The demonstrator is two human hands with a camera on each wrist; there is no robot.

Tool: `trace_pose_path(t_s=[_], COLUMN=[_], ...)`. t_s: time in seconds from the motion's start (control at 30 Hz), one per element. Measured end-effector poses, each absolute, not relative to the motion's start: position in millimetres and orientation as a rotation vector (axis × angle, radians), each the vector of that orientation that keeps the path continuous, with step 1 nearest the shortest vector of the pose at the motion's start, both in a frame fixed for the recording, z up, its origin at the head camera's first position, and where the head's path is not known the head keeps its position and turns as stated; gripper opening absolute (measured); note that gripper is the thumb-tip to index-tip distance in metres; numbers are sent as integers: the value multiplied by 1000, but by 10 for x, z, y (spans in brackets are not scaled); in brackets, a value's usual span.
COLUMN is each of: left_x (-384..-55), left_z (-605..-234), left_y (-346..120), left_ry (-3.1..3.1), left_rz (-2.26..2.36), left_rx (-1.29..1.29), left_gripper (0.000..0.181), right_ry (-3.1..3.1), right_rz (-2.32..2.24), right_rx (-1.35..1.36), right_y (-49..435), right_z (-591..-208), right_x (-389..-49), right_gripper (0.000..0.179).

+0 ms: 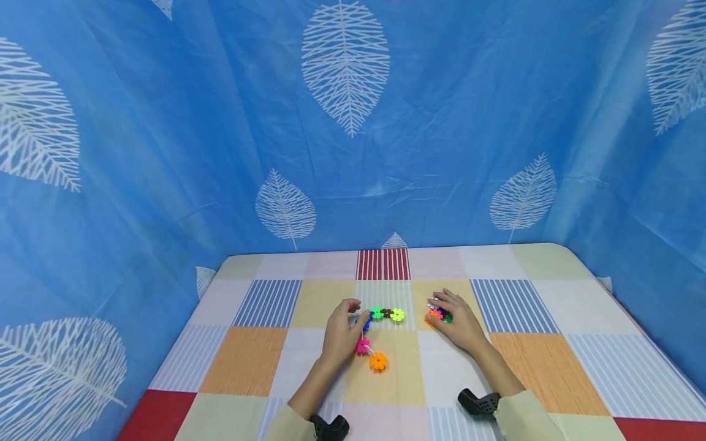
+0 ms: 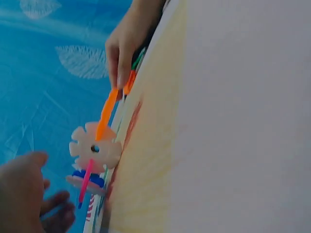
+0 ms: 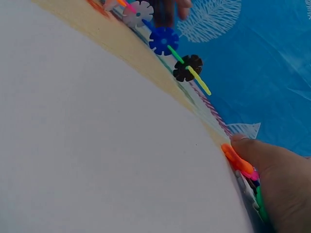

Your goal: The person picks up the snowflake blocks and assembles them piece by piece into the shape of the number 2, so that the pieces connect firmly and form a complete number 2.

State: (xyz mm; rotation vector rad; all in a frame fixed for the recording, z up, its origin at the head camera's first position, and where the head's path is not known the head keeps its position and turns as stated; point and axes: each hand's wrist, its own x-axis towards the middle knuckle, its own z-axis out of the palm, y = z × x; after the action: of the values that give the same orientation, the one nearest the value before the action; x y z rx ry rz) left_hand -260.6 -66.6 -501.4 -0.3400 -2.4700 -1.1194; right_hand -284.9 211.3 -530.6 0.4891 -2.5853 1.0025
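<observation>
A bent chain of interlocking plastic snowflake discs lies on the patterned cloth, with a yellow disc [image 1: 398, 315], a brown disc [image 3: 187, 68], a green disc [image 1: 377, 313], a blue disc [image 3: 164, 41], a white disc [image 2: 95, 147], a pink disc [image 1: 362, 346] and an orange disc [image 1: 378, 361]. My left hand [image 1: 341, 334] is beside the blue part, fingers loosely bent and apart; the left wrist view shows a gap to the chain. To the right, my right hand [image 1: 459, 321] holds a small cluster of snowflake discs [image 1: 435, 313] between thumb and fingers. Its fingertips are partly hidden.
Under everything is a patchwork-patterned cloth [image 1: 314, 367] on the table. A blue curtain [image 1: 441, 122] with white leaf prints surrounds the back and sides. Black devices are strapped at the left wrist [image 1: 331, 427] and right wrist [image 1: 478, 402].
</observation>
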Motion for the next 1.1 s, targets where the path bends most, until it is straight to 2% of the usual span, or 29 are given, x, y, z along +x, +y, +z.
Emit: trace_pose_path(t_s=[0.17,0.33,0.57,0.83,0.93,1.1], left_x=[-2828,-2992,-3017,-2969,-2945,-2897], left_z=[-4989,-5023,-5083,-5063,-5053,-5048], left_y=[-627,-566,-517,-518,-504,-458], left_ry=[-2510,-2628,-2688,-2634,-2578,-2497], left_rz=[-1217,-1237,-1255,-1313,-1398,-1531], left_rx=[-743,-892,-775,-608,-560,-491], left_gripper=[44,45,23,10,12,27], right_ry=[-2594,-2588,-2547,-2465,-2439,-2435], right_rz=[1038,1039,1032,1018,1018,1052], right_rx=[467,472,493,498,465,361], right_y=[2141,2158,2164,2144,2132,2141], right_z=[-5285,-5290,-5310,-5307,-5301,-5293], right_x=[-2797,-2761,-2745,-2755,-2756,-2759], right_gripper=[45,43,37,29,27,25])
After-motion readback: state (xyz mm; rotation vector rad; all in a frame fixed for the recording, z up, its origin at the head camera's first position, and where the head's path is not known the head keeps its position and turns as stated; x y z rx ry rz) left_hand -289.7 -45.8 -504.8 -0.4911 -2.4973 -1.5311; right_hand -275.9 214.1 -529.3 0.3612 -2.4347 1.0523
